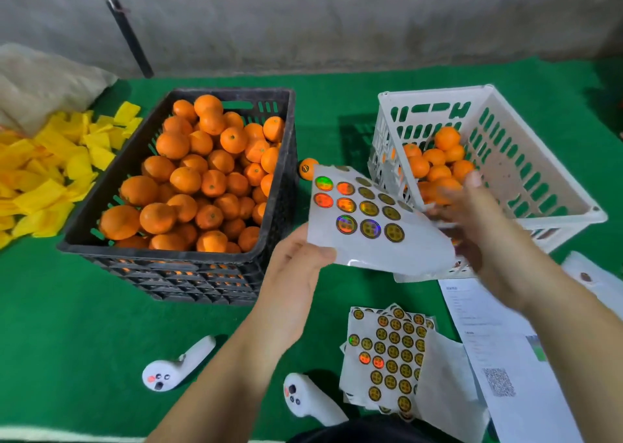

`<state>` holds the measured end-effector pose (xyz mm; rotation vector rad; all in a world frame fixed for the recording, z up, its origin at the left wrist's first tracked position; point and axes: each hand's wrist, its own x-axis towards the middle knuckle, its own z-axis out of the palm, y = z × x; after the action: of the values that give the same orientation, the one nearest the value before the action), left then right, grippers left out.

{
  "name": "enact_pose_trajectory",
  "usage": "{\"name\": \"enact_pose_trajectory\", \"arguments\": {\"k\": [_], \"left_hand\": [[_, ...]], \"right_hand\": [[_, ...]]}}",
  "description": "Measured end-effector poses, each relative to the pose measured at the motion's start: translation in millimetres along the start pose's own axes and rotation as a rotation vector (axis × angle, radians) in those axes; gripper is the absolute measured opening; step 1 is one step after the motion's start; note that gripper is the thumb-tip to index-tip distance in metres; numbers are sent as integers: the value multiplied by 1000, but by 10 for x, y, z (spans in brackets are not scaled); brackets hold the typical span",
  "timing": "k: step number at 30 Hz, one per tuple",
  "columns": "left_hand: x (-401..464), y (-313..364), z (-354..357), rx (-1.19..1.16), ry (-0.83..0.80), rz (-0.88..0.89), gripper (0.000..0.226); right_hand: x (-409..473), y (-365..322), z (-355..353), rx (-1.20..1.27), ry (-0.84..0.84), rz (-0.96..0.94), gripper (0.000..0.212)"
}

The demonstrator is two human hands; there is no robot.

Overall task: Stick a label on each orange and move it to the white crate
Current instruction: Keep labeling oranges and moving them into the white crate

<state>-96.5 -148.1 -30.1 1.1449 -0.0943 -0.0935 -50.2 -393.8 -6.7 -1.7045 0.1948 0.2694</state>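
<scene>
Head view: green mat (84, 324), grey wall (337, 14) — left hand (296, 274) pinches label sheet (367, 213), blurred right hand's (478, 220) grip unclear.

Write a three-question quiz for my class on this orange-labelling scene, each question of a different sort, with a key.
1. True or false: the left hand holds the sticker sheet by its lower left corner.
2. Which crate holds more oranges? A) black crate B) white crate C) both hold the same
3. Fill in: one lone orange lies on the green mat between the two ____.

Key
1. True.
2. A.
3. Crates. The blurred right hand is at the sheet's right edge, so it does not count.
</scene>
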Motion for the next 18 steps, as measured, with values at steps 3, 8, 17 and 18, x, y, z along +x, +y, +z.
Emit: {"name": "enact_pose_trajectory", "arguments": {"k": [3,8,17,18], "left_hand": [[132,200,-272,451,-270,34,38],[720,706,-1124,1321,-458,-69,15],[1247,134,-2283,2209,-728,-791,74],[1264,149,-2281,2225,-694,-724,77]], "right_hand": [[-138,251,193,316,-305,83,55],[-187,363,362,454,-151,-103,46],[-236,367,500,461,-159,-117,38],[-236,368,516,468,-162,-116,37]]}}
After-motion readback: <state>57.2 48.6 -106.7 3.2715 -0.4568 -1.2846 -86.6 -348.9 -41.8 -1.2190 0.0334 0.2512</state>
